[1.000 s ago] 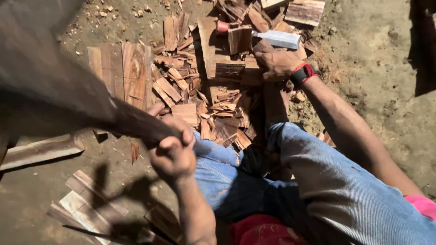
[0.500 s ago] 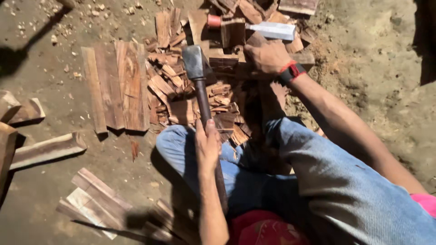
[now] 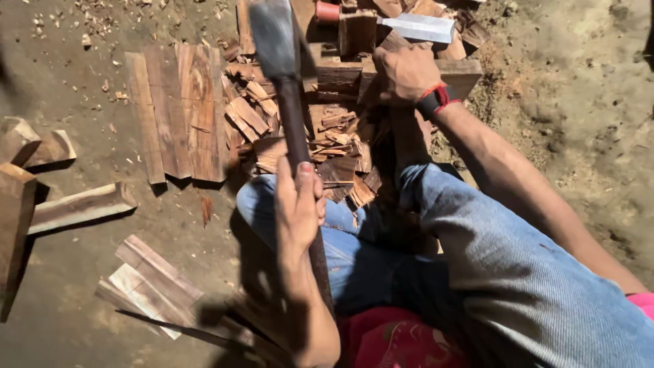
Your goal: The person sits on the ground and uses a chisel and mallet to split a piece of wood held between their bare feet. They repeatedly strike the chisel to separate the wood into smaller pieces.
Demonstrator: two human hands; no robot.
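Swung forward since half a second ago: hammer, head now over wood scraps, handle clamped in left hand. Right hand closed on wood block past knees, just beside flat blade. Planks flat on dirt, left of pile.

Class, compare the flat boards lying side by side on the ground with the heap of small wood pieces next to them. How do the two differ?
The flat boards are long, whole and laid parallel in a neat row; the heap of small pieces is short, chunky and jumbled at all angles. The boards lie flat in a single layer on the dirt; the pieces overlap in a pile. Both are reddish-brown wood.
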